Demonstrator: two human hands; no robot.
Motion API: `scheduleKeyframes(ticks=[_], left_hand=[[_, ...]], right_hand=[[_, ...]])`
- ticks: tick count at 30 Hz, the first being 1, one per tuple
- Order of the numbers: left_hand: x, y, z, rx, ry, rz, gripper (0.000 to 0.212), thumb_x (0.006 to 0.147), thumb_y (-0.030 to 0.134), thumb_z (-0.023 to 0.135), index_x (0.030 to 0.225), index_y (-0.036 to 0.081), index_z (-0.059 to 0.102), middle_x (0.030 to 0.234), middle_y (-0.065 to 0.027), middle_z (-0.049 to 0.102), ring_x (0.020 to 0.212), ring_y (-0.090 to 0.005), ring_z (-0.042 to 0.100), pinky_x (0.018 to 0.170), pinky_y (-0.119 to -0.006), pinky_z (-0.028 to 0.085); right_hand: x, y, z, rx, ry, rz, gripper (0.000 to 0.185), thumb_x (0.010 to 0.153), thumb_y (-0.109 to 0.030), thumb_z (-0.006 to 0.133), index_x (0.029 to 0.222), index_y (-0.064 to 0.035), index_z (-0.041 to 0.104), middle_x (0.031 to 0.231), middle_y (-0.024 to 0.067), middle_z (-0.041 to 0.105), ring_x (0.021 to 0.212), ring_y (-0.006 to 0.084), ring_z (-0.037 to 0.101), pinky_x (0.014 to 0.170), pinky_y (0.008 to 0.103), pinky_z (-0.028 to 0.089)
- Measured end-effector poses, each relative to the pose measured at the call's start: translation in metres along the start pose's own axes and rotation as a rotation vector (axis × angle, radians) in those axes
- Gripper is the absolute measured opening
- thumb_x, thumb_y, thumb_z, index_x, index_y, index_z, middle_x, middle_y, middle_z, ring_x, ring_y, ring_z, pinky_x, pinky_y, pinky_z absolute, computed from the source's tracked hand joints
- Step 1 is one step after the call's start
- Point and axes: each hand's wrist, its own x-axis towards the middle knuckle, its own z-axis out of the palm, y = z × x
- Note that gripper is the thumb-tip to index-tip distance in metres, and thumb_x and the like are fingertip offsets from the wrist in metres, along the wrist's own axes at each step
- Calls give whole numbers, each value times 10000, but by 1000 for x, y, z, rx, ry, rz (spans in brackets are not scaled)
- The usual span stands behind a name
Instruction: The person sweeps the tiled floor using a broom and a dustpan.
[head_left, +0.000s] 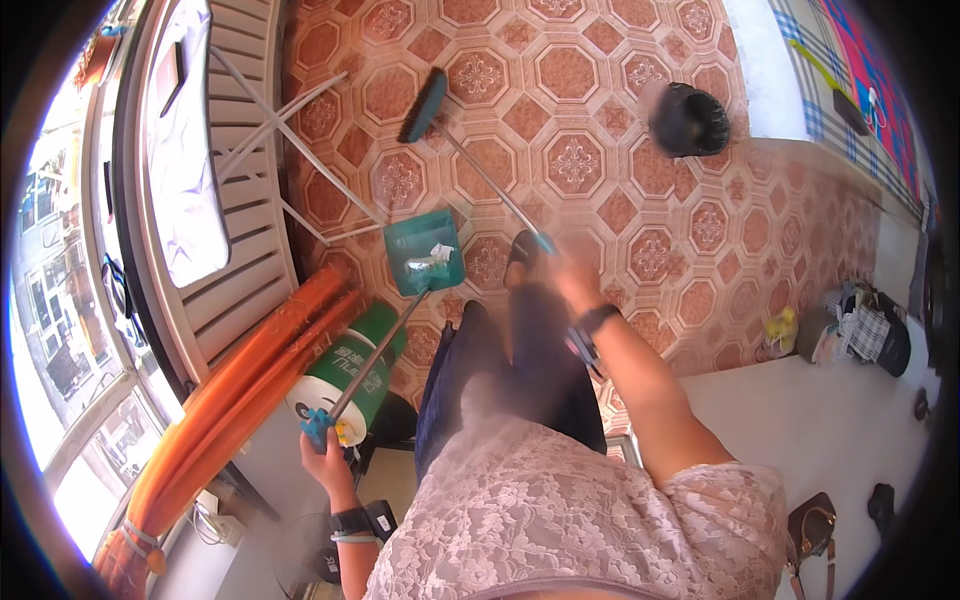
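My left hand (328, 459) grips the blue top of a long-handled dustpan. Its teal pan (401, 238) rests on the patterned tile floor, left of my feet. Inside the pan lie a crumpled clear wrapper (420, 265) and a scrap of white paper (442, 251). My right hand (576, 276) is closed around the handle of a broom, near a teal section of its metal pole (491, 178). The broom head (424, 106), with dark bristles, is on the floor ahead of me, beyond the pan and apart from it.
A green drum-like container (360, 367) stands beside the dustpan pole. Orange curtains (247, 390) hang at the left, near a slatted radiator (240, 315) and a folding rack's white legs (315, 161). A black-lined bin (688, 121) is at the upper right, near a bed with a checked cover (814, 101).
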Motion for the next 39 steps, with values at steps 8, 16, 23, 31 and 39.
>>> scheduleKeyframes(ticks=[8, 16, 23, 31, 39], left_hand=[[-39, -45, -15, -91, 29, -44, 222, 774, 80, 585, 974, 3, 525, 723, 13, 505, 546, -36, 411, 464, -170, 318], [-74, -158, -34, -223, 83, 39, 231, 761, 82, 611, 964, 20, 519, 644, 36, 473, 477, -31, 386, 409, -170, 310], [-120, -199, -61, -265, 33, 36, 337, 727, 14, 612, 1048, -19, 515, 955, -47, 565, 850, -102, 517, 777, -235, 414], [-165, -229, -76, -226, 84, -22, 313, 723, 36, 622, 1016, -19, 530, 904, -52, 572, 816, -111, 520, 757, -235, 414], [-207, -247, -73, -184, 134, -132, 290, 712, 22, 604, 996, 5, 552, 863, -93, 602, 804, -148, 565, 739, -263, 437]], right_hand=[[-1, 43, 20, 45, -86, 232, 277, 806, -317, 443, 1035, -189, 535, 875, 162, 589, 824, 354, 548, 694, 443, 424], [-232, 207, -9, -11, -84, 418, 297, 820, -261, 471, 1074, -120, 529, 895, 203, 580, 851, 345, 553, 725, 398, 422], [-307, 131, -47, -173, -102, 163, 295, 836, -266, 442, 1084, -126, 522, 889, 205, 576, 834, 363, 550, 704, 404, 427], [-246, 3, -6, -526, -197, -254, 318, 799, -293, 511, 1100, -191, 525, 703, 178, 584, 658, 357, 565, 574, 440, 436], [-187, -136, 108, -650, -245, -651, 269, 782, -264, 519, 1020, -142, 542, 695, 123, 602, 632, 308, 582, 548, 419, 450]])
